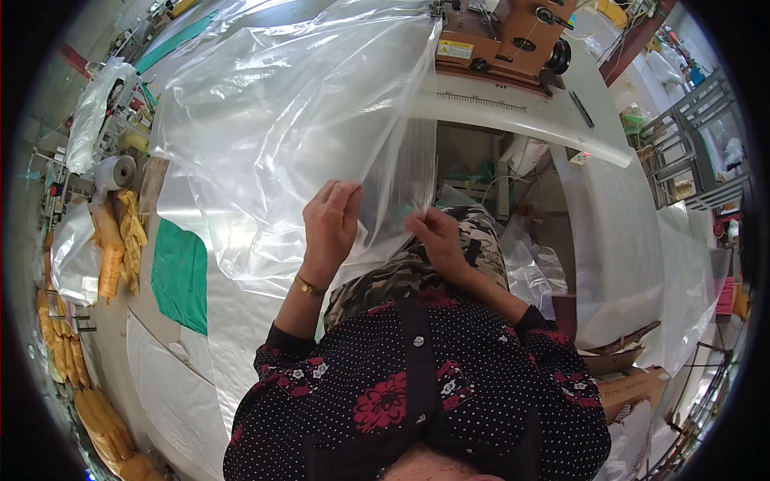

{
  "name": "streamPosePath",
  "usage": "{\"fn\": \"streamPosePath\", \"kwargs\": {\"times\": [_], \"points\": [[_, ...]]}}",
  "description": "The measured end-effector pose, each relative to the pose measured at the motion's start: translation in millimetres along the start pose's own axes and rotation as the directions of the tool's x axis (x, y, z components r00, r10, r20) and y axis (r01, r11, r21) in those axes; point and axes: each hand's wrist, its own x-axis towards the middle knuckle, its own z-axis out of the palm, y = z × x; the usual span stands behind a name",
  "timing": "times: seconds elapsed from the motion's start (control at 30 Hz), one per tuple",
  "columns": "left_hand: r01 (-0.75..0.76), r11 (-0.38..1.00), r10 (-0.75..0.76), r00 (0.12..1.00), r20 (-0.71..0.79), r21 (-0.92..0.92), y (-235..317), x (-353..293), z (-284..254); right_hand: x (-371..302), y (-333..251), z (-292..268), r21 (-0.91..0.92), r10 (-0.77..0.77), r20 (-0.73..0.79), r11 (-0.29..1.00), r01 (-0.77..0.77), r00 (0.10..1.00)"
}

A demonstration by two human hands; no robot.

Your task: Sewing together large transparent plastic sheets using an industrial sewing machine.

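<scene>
- The right hand [443, 240] pinches the near edge of a clear plastic sheet [265, 120] between thumb and fingers.
- The left hand [329, 220], near it, has its fingertips drawn together at a fold of that sheet; its exact grip is unclear.
- Left of the hands lies a green sheet [179, 275].
- Beyond the hands, to the right, a brown sewing machine [517, 40] stands on a white desk [605, 132].

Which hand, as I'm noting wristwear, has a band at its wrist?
The left hand: a gold-coloured band sits between it and the dark cuff. The right hand shows a bare wrist.
</scene>
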Motion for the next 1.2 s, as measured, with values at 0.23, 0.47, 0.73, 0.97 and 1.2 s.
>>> {"fn": "streamPosePath", "kwargs": {"times": [0.23,0.47,0.73,0.97,1.2], "points": [[0.147,0.946,-0.077,0.968,0.241,-0.288,37,10,-16,-13,-69,19,-0.241,-0.384,0.093,0.887,0.395,0.919],[0.193,0.965,-0.128,0.938,0.323,-0.177,28,-3,-7,-13,-63,33,-0.425,-0.387,0.355,0.744,0.516,0.851],[0.165,0.941,-0.080,0.956,0.283,-0.294,20,-1,-7,-8,-51,34,-0.499,-0.420,0.436,0.623,0.602,0.796],[0.307,0.876,-0.161,0.913,0.374,-0.372,15,3,-11,-4,-55,40,-0.514,-0.424,0.501,0.556,0.653,0.755],[0.403,0.876,-0.316,0.895,0.314,-0.266,9,-6,-6,28,-31,20,-0.459,-0.601,0.540,0.377,0.805,0.589]]}}
